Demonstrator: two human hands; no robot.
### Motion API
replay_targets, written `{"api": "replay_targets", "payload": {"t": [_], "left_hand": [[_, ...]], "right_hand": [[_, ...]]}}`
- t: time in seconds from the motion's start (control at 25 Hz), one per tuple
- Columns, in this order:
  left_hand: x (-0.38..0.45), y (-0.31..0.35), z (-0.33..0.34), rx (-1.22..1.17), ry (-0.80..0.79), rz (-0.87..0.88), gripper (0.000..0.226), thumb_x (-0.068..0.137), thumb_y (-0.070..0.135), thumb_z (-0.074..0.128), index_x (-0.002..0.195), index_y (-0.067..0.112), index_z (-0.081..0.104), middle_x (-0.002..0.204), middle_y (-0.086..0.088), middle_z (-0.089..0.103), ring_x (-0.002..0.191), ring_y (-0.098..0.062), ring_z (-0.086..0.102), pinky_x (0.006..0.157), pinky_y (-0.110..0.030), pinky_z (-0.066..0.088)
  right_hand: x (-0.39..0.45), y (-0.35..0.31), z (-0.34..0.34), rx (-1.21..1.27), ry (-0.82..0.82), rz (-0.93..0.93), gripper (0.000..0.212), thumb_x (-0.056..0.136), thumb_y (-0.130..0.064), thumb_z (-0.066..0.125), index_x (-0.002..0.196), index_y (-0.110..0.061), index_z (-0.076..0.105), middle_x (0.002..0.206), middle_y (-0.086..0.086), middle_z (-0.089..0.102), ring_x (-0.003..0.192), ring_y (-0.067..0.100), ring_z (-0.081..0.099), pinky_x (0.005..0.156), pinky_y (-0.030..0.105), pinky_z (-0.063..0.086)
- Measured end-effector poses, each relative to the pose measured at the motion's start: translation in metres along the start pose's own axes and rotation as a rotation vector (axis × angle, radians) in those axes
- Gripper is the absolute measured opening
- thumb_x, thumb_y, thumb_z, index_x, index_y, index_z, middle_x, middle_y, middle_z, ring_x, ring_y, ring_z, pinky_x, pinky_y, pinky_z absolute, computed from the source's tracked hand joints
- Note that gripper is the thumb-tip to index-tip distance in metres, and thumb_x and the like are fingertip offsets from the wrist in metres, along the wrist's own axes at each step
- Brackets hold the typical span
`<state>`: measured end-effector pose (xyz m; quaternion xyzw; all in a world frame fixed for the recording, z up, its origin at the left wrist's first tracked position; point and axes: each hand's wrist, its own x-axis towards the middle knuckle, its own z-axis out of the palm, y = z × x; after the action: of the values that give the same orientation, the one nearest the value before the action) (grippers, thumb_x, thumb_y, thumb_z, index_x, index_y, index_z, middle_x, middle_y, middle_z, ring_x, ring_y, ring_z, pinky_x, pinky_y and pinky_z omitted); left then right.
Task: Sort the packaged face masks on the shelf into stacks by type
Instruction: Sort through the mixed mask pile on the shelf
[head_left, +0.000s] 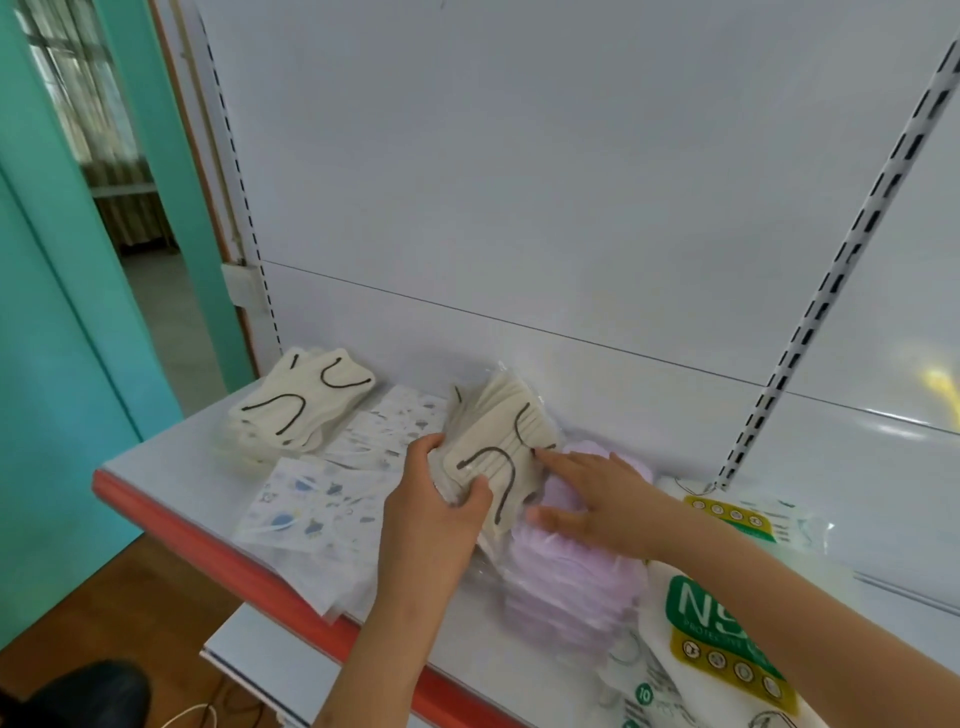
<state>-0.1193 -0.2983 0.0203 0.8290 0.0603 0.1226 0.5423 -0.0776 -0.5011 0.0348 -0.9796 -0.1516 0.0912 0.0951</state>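
**Cream mask pack held above the lilac stack during sorting**

The left hand (436, 499) grips a cream mask pack (498, 452), thumb curled over its near edge, lifting it clear of the lilac mask stack (571, 566) beneath. The right hand (592, 499) lies flat with straight fingers, touching the pack's right edge and resting on the lilac stack, apparently to steady it. Left of the lilac stack lie patterned white packs (311, 514); beyond these sits the matching cream stack (296, 410), the likely destination. Right of the lilac stack lie green-labelled N95 packs (717, 623), all on the shelf (171, 457)
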Motion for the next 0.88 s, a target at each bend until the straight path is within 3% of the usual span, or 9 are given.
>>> {"api": "replay_targets", "payload": {"t": [0.08, 0.16, 0.28, 0.4, 0.56, 0.68, 0.76, 0.84, 0.88], "left_hand": [[0.006, -0.001, -0.005, -0.025, -0.076, -0.052, 0.045, 0.085, 0.028, 0.077, 0.123, 0.028, 0.053, 0.108, 0.009, 0.068, 0.088, 0.004, 0.061, 0.066, -0.007, 0.049], [0.011, 0.001, -0.017, 0.031, -0.171, -0.093, 0.045, 0.084, 0.034, 0.078, 0.122, 0.025, 0.057, 0.114, 0.006, 0.07, 0.095, -0.006, 0.066, 0.082, -0.024, 0.056], [0.022, 0.015, -0.031, 0.239, -0.217, -0.044, 0.056, 0.089, 0.047, 0.07, 0.136, 0.02, 0.054, 0.131, 0.003, 0.063, 0.113, -0.012, 0.062, 0.095, -0.031, 0.05], [0.052, 0.035, -0.019, 0.4, -0.25, -0.09, 0.071, 0.097, 0.05, 0.057, 0.151, 0.008, 0.037, 0.149, -0.012, 0.051, 0.134, -0.027, 0.051, 0.105, -0.035, 0.041], [0.081, 0.039, -0.002, 0.476, -0.456, -0.02, 0.042, 0.095, 0.038, 0.061, 0.132, 0.017, 0.057, 0.127, -0.003, 0.066, 0.109, -0.021, 0.063, 0.094, -0.036, 0.052], [0.083, 0.033, -0.01, 0.568, -0.566, 0.049, 0.057, 0.094, 0.037, 0.064, 0.146, 0.022, 0.046, 0.139, 0.001, 0.059, 0.119, -0.018, 0.058, 0.098, -0.032, 0.048], [0.074, 0.041, -0.008, 0.614, -0.353, 0.152, 0.065, 0.097, 0.035, 0.062, 0.153, 0.016, 0.036, 0.15, -0.009, 0.049, 0.132, -0.025, 0.051, 0.105, -0.036, 0.042], [0.044, 0.063, 0.009, 0.456, -0.048, 0.354, 0.054, 0.098, 0.026, 0.059, 0.148, 0.012, 0.044, 0.146, -0.011, 0.051, 0.132, -0.028, 0.051, 0.105, -0.037, 0.041], [0.018, 0.08, 0.024, 0.317, 0.026, 0.474, 0.046, 0.097, 0.021, 0.059, 0.141, 0.013, 0.051, 0.14, -0.009, 0.056, 0.128, -0.026, 0.054, 0.103, -0.035, 0.042]], "right_hand": [[-0.005, -0.004, -0.002, -0.005, 0.0, -0.019, 0.086, 0.082, -0.082, 0.028, 0.152, -0.032, 0.032, 0.152, -0.009, 0.04, 0.142, 0.019, 0.035, 0.118, 0.04, 0.025], [-0.007, -0.005, -0.003, 0.014, 0.086, -0.014, 0.07, 0.087, -0.074, 0.031, 0.141, -0.032, 0.047, 0.14, -0.011, 0.051, 0.132, 0.017, 0.046, 0.111, 0.037, 0.035], [-0.001, -0.011, -0.006, 0.127, 0.219, 0.05, 0.065, 0.098, -0.059, 0.037, 0.15, -0.02, 0.036, 0.148, 0.002, 0.048, 0.135, 0.023, 0.045, 0.112, 0.037, 0.034], [0.011, -0.02, -0.012, 0.152, 0.155, 0.085, 0.057, 0.104, -0.046, 0.037, 0.15, -0.014, 0.031, 0.14, 0.011, 0.055, 0.13, 0.029, 0.048, 0.112, 0.04, 0.033], [0.012, -0.025, -0.007, 0.22, 0.016, 0.001, 0.06, 0.102, -0.043, 0.043, 0.154, -0.019, 0.027, 0.145, 0.006, 0.051, 0.133, 0.024, 0.046, 0.115, 0.035, 0.029], [0.003, -0.022, -0.004, 0.126, 0.079, -0.08, 0.06, 0.103, -0.045, 0.039, 0.155, -0.019, 0.026, 0.158, 0.003, 0.034, 0.144, 0.021, 0.032, 0.121, 0.038, 0.02], [-0.007, -0.007, -0.017, 0.089, 0.247, -0.04, 0.058, 0.104, -0.046, 0.037, 0.154, -0.019, 0.029, 0.16, 0.003, 0.032, 0.147, 0.02, 0.028, 0.122, 0.04, 0.017], [-0.032, 0.015, -0.043, 0.168, 0.492, 0.006, 0.053, 0.103, -0.04, 0.043, 0.15, -0.015, 0.04, 0.155, 0.006, 0.041, 0.142, 0.023, 0.038, 0.119, 0.035, 0.023], [-0.052, 0.03, -0.057, 0.221, 0.631, 0.028, 0.048, 0.102, -0.035, 0.048, 0.145, -0.012, 0.047, 0.149, 0.009, 0.049, 0.137, 0.025, 0.045, 0.115, 0.032, 0.028]]}}
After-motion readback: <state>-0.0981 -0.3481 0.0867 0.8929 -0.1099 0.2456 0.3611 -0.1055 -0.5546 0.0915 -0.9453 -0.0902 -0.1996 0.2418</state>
